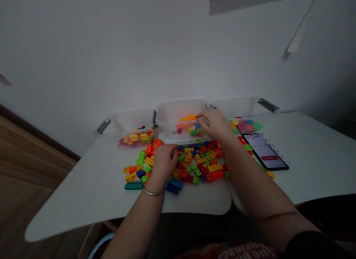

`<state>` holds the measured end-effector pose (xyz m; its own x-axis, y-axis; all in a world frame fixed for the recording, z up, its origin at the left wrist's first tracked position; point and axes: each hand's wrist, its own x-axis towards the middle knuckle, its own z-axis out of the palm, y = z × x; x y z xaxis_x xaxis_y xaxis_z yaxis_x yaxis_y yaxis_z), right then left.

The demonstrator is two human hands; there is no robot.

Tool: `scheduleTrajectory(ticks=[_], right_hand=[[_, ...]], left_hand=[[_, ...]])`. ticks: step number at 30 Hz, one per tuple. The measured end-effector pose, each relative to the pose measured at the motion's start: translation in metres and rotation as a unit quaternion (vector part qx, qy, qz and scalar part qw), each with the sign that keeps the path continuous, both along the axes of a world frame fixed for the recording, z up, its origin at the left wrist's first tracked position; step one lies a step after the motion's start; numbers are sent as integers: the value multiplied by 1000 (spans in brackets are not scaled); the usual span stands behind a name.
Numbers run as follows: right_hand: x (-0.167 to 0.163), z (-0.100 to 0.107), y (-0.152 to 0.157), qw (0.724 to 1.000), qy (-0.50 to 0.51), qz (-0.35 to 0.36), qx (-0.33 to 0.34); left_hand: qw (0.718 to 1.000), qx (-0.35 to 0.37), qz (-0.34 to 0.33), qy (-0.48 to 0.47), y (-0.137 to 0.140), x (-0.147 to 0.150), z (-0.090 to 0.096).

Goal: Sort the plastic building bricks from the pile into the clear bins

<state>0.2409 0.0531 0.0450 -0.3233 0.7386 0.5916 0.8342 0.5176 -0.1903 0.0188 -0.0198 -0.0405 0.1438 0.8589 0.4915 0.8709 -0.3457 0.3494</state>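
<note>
My right hand is over the clear middle bin, its fingertips closed on the end of a long orange toy piece. The kind of piece is too blurred to tell. Inside that bin lie several small red, yellow, green and blue pieces. My left hand, with a bracelet at its wrist, rests on a spread pile of plastic building bricks. Its index finger and thumb are apart, near a blue brick; the other fingers are partly hidden.
Left of the middle bin stands another clear bin with red and yellow pieces. A third clear bin, at right, has pink, green and blue pieces. A phone lies right of my right forearm. The white table meets the wall behind.
</note>
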Motion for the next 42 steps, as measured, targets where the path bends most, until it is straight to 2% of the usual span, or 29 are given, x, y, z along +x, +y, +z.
scheduleTrajectory(ticks=[3, 5, 7, 9, 12, 15, 18, 29, 34, 38, 42], right_hand=[[-9, 4, -16, 997, 34, 64, 35], [-19, 4, -25, 991, 28, 130, -7], [-30, -2, -30, 982, 7, 171, -77], [-40, -14, -31, 975, -25, 177, -129], [-51, -35, -27, 968, -88, 176, -154], [-55, -51, -23, 964, -141, 175, -146], [-56, -58, -19, 961, -155, 186, -131], [-54, -64, -11, 958, -157, 213, -113], [-54, -59, -14, 963, -152, 185, -120], [-53, -53, -18, 967, -95, 203, -119], [-45, -35, -18, 965, 34, 255, -41]], left_hand=[[1000, 5, 13, 13, 0, 0, 0], [1000, 4, 22, 22, -1, 0, 1], [999, 1, 31, 28, -2, 0, 2], [999, -1, 38, 31, -2, 0, 2], [999, 3, 40, 37, -3, -1, 3], [998, 11, 39, 49, -2, -2, 1], [998, 18, 37, 54, -2, -2, -1], [998, 3, 39, 50, -2, -2, 0], [997, 7, 46, 55, -2, -1, 0], [997, -1, 42, 61, -3, -1, 2], [997, -8, 44, 67, -3, 0, 4]])
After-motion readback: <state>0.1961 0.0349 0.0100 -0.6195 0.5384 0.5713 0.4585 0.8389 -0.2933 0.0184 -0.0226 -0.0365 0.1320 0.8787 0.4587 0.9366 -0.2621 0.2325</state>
